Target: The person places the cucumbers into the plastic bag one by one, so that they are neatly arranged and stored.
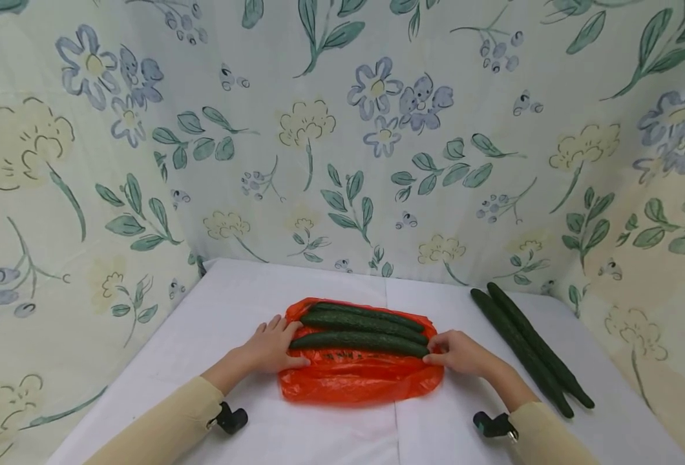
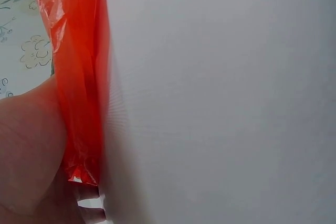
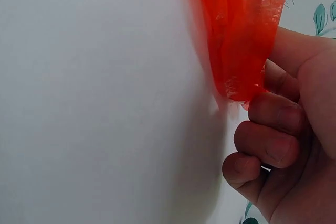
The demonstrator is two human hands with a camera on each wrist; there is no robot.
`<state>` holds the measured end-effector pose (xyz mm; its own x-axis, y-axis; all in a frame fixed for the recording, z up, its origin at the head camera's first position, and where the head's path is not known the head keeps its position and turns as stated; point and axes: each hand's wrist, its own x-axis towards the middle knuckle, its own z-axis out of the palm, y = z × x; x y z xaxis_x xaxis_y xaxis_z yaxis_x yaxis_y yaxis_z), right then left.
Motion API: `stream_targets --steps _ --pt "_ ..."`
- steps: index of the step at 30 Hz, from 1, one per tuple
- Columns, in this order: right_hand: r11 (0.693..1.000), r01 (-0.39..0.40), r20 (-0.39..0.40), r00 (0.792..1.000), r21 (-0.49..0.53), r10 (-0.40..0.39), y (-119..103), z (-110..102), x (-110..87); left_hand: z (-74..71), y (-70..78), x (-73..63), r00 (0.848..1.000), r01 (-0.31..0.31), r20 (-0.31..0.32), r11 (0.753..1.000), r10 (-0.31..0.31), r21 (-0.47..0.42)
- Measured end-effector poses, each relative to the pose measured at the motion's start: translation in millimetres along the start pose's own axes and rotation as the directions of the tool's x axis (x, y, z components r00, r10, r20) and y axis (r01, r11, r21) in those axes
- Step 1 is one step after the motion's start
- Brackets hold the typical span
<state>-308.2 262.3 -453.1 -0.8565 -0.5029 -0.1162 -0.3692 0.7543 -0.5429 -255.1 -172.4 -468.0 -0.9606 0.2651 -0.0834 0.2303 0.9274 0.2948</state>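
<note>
Three long dark green cucumbers (image 1: 366,323) lie side by side on a red plastic bag (image 1: 360,381), near the middle of the table. At the bag's left end my left hand (image 1: 274,345) rests with fingers spread, the thumb reaching over the plastic by the nearest cucumber's tip. My right hand (image 1: 455,352) pinches the bag's right edge between thumb and forefinger, close to the cucumbers' ends. Its other fingers (image 3: 268,142) are curled in the right wrist view. In the left wrist view the bag (image 2: 81,93) hangs along the palm, and most of that hand's fingers are hidden.
Two more cucumbers (image 1: 528,349) lie slantwise together at the right of the white-covered table (image 1: 232,290). Floral curtains (image 1: 342,142) stand behind the table and at both sides. A black device (image 1: 232,418) is strapped at each wrist.
</note>
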Motion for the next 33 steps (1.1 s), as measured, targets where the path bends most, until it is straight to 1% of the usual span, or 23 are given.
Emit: stream_targets --steps 2,7,11,16,19,23,26,30,33 --pt "1.0 0.001 0.004 1.0 -0.004 -0.001 -0.2 -0.3 0.1 0.5 0.2 0.2 1.0 0.004 0.002 1.0 -0.004 0.005" --pt "1.0 -0.023 0.003 1.0 0.017 0.023 2.5 0.1 -0.9 1.5 2.7 -0.6 1.0 -0.013 -0.001 1.0 0.013 0.005" --pt "0.999 -0.007 0.009 1.0 0.048 0.007 2.6 -0.6 -0.2 -1.0 4.1 -3.7 1.0 -0.003 0.0 1.0 0.003 0.004" --pt "0.998 0.002 -0.016 1.0 0.059 -0.001 -0.2 -1.6 2.2 -3.8 3.9 -5.2 1.0 -0.001 -0.009 1.0 0.001 0.021" --pt "0.997 -0.003 -0.028 1.0 0.074 0.005 -3.9 -1.1 2.0 -3.7 4.5 -4.9 1.0 -0.004 -0.006 1.0 0.004 0.013" --pt "0.995 0.037 -0.032 0.999 0.088 -0.034 -7.8 -0.1 1.6 -1.7 3.6 -5.4 1.0 0.0 -0.01 1.0 0.0 0.007" --pt "0.992 0.073 -0.02 0.997 0.101 -0.071 -6.9 -0.7 -1.0 1.0 3.4 -6.0 1.0 -0.001 -0.005 1.0 0.001 0.005" --pt "0.987 0.059 -0.003 0.998 0.147 -0.059 -3.7 -4.0 -3.6 0.9 4.4 -6.5 1.0 -0.002 0.007 1.0 0.002 0.0" --pt "0.985 0.039 -0.007 0.999 0.169 -0.038 -3.6 -7.3 -0.4 -2.9 2.7 -5.5 1.0 0.009 0.005 1.0 -0.009 0.006"
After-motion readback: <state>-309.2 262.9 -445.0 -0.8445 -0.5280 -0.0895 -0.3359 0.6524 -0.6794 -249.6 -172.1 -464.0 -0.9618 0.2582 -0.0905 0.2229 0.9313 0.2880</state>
